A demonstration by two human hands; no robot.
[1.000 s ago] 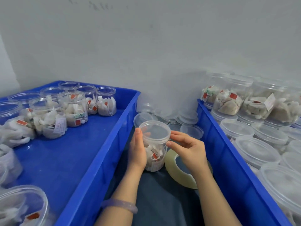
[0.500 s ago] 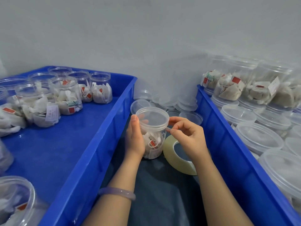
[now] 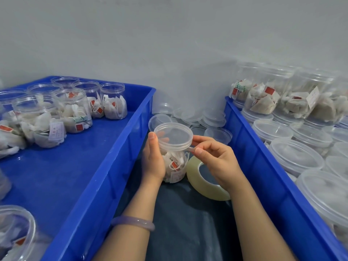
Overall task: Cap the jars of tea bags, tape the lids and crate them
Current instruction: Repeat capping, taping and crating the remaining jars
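Observation:
A clear jar of tea bags [image 3: 175, 166] with a clear lid [image 3: 173, 133] on it stands on the dark cloth between two blue crates. My left hand [image 3: 153, 159] grips the jar's left side. My right hand [image 3: 216, 159] pinches the end of the clear tape against the lid's right rim. The tape roll [image 3: 202, 182] hangs around my right hand, beside the jar.
The left blue crate [image 3: 113, 162] holds several open jars of tea bags [image 3: 75, 112]. The right blue crate [image 3: 263, 166] is packed with capped jars [image 3: 295, 159], more stacked behind. Loose lids [image 3: 212, 119] lie behind the jar by the grey wall.
The view tilted down slightly. My right hand's fingers came together at the lid's right rim, now pinching the tape end there. My left hand kept its grip on the jar.

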